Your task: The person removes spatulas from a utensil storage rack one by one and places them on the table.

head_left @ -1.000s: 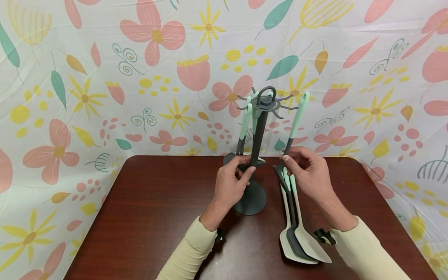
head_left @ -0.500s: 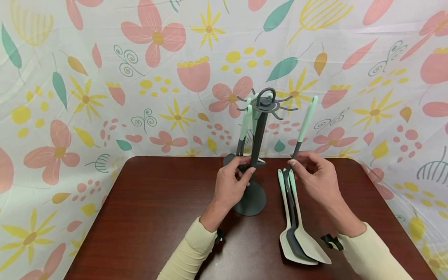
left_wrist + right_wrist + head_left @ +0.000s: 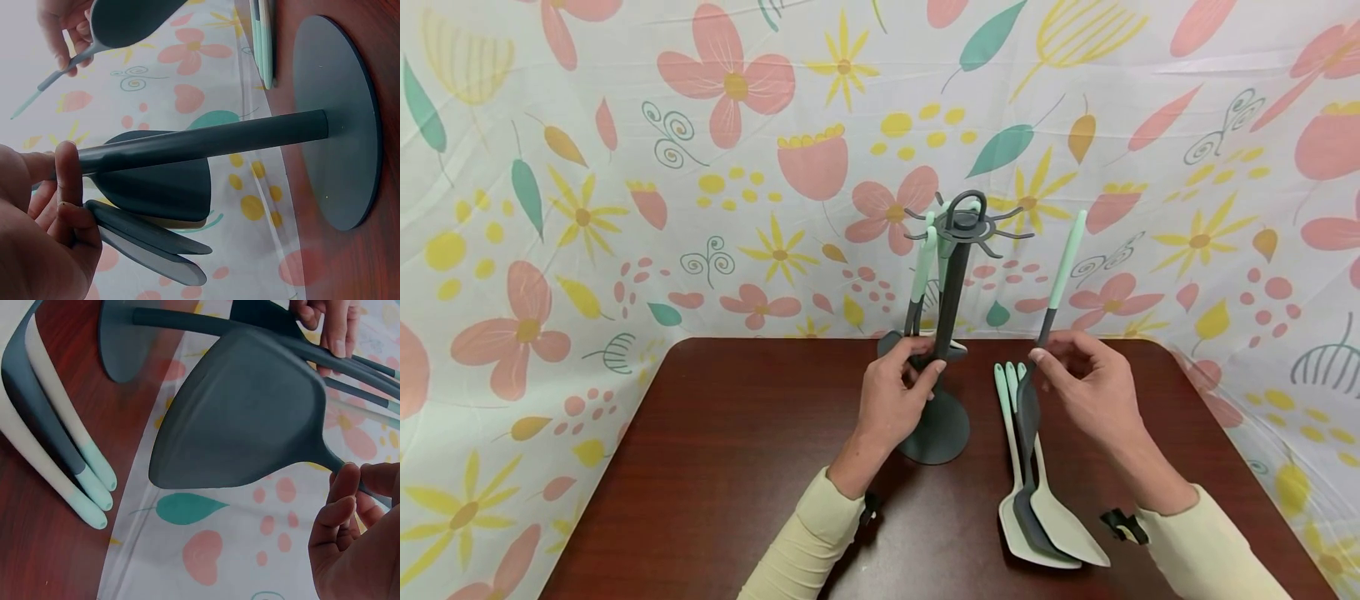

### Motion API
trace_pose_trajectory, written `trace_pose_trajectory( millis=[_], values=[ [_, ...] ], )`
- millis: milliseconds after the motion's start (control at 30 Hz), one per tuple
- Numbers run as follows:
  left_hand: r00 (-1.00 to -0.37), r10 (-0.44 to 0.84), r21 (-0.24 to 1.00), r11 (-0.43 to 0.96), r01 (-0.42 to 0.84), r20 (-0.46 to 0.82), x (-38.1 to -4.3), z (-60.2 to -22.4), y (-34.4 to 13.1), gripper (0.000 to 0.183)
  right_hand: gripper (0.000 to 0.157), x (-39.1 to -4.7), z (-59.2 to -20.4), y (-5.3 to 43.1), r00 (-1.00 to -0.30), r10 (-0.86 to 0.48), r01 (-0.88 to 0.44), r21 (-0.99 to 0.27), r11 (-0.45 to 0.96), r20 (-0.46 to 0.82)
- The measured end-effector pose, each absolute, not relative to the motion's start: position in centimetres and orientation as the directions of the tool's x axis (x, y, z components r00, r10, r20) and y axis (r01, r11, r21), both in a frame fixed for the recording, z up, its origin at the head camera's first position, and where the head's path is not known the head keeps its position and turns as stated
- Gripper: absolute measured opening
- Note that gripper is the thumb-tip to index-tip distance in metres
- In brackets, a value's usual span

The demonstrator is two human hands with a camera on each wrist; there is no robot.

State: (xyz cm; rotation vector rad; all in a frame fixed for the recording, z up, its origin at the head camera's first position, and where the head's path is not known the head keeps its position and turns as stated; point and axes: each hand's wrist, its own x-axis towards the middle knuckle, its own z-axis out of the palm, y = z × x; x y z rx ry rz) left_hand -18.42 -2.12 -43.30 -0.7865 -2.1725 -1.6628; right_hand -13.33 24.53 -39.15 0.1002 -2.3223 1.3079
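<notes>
My left hand (image 3: 895,400) grips the pole of a dark grey utensil stand (image 3: 953,300), thumb and fingers curled round it. The stand is upright on its round base, a ring of hooks on top. Several utensils with mint handles (image 3: 925,267) hang on its far left side; in the left wrist view their dark heads (image 3: 156,190) show beside the pole. My right hand (image 3: 1093,383) pinches a dark grey turner (image 3: 244,419) by its neck. Its mint handle points up, free of the hooks, and its broad blade hangs down above the utensils on the table.
Right of the stand, two cream utensils (image 3: 1067,521) and a dark one (image 3: 1026,504) lie bunched on the brown table (image 3: 737,467), mint handles toward the far edge. A floral cloth (image 3: 760,167) hangs just behind the table.
My right hand has moved right with the turner, away from the stand's hooks, and the blade has turned. My left hand keeps its grip on the pole.
</notes>
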Motion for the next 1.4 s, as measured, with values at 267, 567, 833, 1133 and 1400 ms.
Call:
trace_pose_trajectory(
  millis=[267, 567, 833, 1133, 1400],
  values=[
    [-0.801, 0.242, 0.787, 0.175, 0.592, 0.548, -18.4, -43.5, -2.1, 0.032, 0.018, -13.0, -39.6, 25.0, -0.89, 0.172, -0.275, -0.799, 0.535, 0.422],
    [-0.796, 0.242, 0.783, 0.171, 0.598, 0.555, -18.5, -43.6, -2.1, 0.032, 0.019, -12.7, -40.3, 25.7, -0.898, 0.183, -0.237, -0.792, 0.563, 0.4],
    [-0.796, 0.24, 0.786, 0.161, 0.597, 0.556, -18.4, -43.6, -2.1, 0.031, 0.019, -12.3, -41.0, 26.3, -0.915, 0.214, -0.173, -0.811, 0.56, 0.343],
    [-0.794, 0.237, 0.784, 0.157, 0.6, 0.56, -18.5, -43.7, -2.1, 0.032, 0.019, -11.8, -41.7, 27.2, -0.92, 0.212, -0.139, -0.779, 0.611, 0.331],
    [-0.79, 0.237, 0.78, 0.157, 0.605, 0.565, -18.6, -43.6, -2.0, 0.032, 0.021, -11.3, -42.6, 28.0, -0.934, 0.192, -0.111, -0.754, 0.648, 0.302]
  ],
)
